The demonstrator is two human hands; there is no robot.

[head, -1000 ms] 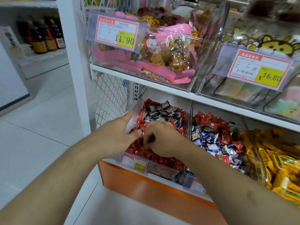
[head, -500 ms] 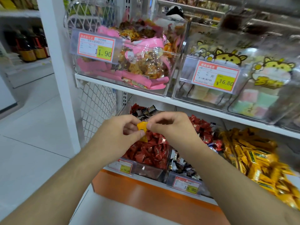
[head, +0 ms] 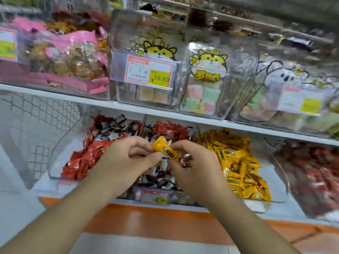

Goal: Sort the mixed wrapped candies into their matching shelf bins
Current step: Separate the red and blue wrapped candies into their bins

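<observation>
A yellow wrapped candy (head: 165,149) is held up in front of the lower shelf, pinched between my left hand (head: 128,158) and my right hand (head: 194,165). My right hand also curls round a red-and-silver wrapped candy (head: 186,160) under its fingers. Behind the hands stand clear bins: a bin of red candies (head: 80,162) at the left, a bin of mixed dark and white candies (head: 159,178) in the middle, and a bin of yellow candies (head: 238,162) to the right.
A further bin of dark red candies (head: 315,171) stands at the far right. The upper shelf (head: 128,107) carries clear boxes of pink-bagged snacks (head: 60,57) and pastel marshmallows (head: 205,96) with price tags. A wire mesh panel (head: 42,125) closes the left side.
Both hands lifted out of the red candy bin with a yellow candy between them. The view has swung right, so the yellow bin and the far-right bin now show.
</observation>
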